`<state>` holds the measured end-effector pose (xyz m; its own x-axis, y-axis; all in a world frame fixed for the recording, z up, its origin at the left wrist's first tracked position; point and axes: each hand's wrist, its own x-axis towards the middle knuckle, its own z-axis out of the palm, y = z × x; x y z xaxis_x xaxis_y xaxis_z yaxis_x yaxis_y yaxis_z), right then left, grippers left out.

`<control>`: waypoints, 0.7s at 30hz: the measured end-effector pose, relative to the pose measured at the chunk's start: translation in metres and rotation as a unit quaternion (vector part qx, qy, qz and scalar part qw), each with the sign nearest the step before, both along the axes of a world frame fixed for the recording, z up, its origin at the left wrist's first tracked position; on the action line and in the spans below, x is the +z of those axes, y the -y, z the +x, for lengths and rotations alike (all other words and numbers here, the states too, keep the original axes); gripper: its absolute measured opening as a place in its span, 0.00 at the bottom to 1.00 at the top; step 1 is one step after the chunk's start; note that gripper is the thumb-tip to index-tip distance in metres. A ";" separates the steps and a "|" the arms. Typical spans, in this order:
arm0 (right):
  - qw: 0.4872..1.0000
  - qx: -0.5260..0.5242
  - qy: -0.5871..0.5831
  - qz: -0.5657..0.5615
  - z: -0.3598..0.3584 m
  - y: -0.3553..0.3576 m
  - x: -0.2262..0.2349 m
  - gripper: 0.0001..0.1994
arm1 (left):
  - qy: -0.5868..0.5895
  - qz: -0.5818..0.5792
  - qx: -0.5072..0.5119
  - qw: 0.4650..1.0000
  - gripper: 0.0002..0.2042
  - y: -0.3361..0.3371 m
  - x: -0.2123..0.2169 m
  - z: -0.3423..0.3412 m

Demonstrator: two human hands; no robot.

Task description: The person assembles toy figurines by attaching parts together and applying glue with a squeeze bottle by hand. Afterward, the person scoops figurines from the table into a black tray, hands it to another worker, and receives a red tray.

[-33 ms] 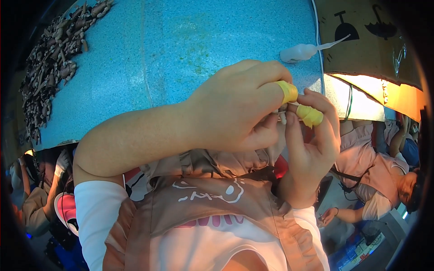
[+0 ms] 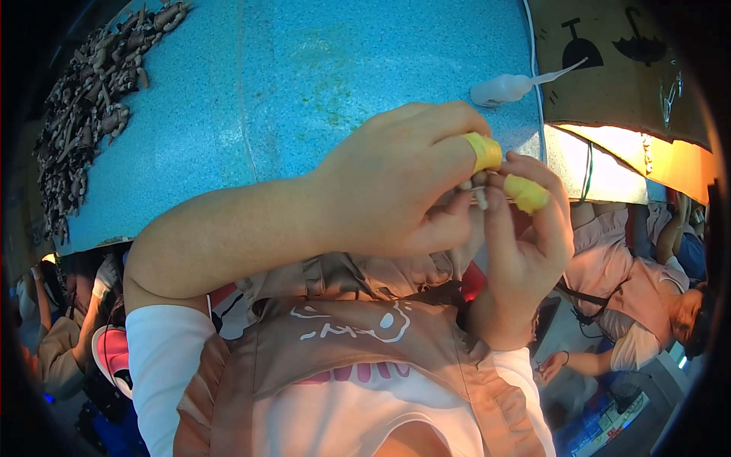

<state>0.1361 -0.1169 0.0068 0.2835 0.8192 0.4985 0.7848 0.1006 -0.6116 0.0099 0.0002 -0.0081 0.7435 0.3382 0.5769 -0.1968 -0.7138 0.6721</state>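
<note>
Ok, pale pc (image 2: 481,200): long axis twd apron (image 2: 350,346)

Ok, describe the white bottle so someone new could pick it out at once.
Find the blue speckled tabletop, then its right edge beside the brown cardboard. Just beyond the left hand is a small white bottle. Its long, tapering nozzle, pointing right, sets it apart from everything nearby.

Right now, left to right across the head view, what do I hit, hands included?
Pile of small brown parts → left hand → small pale piece at the fingertips → right hand → cardboard box.
</note>
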 end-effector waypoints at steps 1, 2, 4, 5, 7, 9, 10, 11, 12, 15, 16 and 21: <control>0.994 -0.004 -0.106 0.028 -0.002 0.001 -0.002 0.11 | 0.002 -0.039 -0.006 0.999 0.17 0.000 0.001 0.000; 0.976 -0.008 -0.210 0.056 -0.003 0.001 -0.005 0.12 | 0.004 -0.038 -0.007 0.999 0.17 0.000 0.003 0.000; 0.980 0.016 -0.172 0.097 0.003 0.003 -0.009 0.17 | -0.076 -0.188 -0.031 0.979 0.14 0.000 0.007 -0.002; 0.994 0.040 -0.080 0.070 0.003 0.000 -0.006 0.21 | -0.076 -0.188 -0.030 0.979 0.14 -0.001 0.011 -0.002; 0.998 0.054 -0.013 0.041 0.004 -0.001 -0.013 0.31 | -0.152 -0.592 -0.131 0.781 0.18 -0.002 0.017 -0.003; 0.989 0.042 -0.137 0.027 -0.002 0.001 -0.014 0.31 | -0.141 -0.567 -0.147 0.798 0.21 0.000 0.013 -0.006; 0.965 0.030 -0.261 0.013 -0.003 0.003 -0.013 0.32 | -0.129 -0.544 -0.163 0.813 0.24 0.001 0.012 -0.006; 0.977 0.040 -0.207 -0.016 0.002 0.005 -0.009 0.31 | -0.131 -0.544 -0.168 0.812 0.24 0.001 0.012 -0.007; 0.978 0.035 -0.206 -0.015 0.004 0.005 -0.008 0.31 | -0.141 -0.534 -0.171 0.816 0.25 0.001 0.015 -0.007; 0.974 0.058 -0.217 0.000 0.007 0.005 -0.008 0.30 | -0.140 -0.514 -0.174 0.828 0.27 0.002 0.016 -0.007; 0.973 0.076 -0.219 -0.004 0.011 0.005 -0.010 0.29 | -0.126 -0.507 -0.177 0.834 0.27 0.002 0.014 -0.006; 0.956 0.109 -0.273 0.001 0.010 0.005 -0.013 0.29 | -0.132 -0.513 -0.171 0.831 0.27 0.001 0.015 -0.003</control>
<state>0.1463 -0.1217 -0.0063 0.3241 0.8877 0.3270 0.3083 0.2277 -0.9237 0.0068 -0.0012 0.0066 0.9521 0.2941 -0.0842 -0.0182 0.3293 0.9440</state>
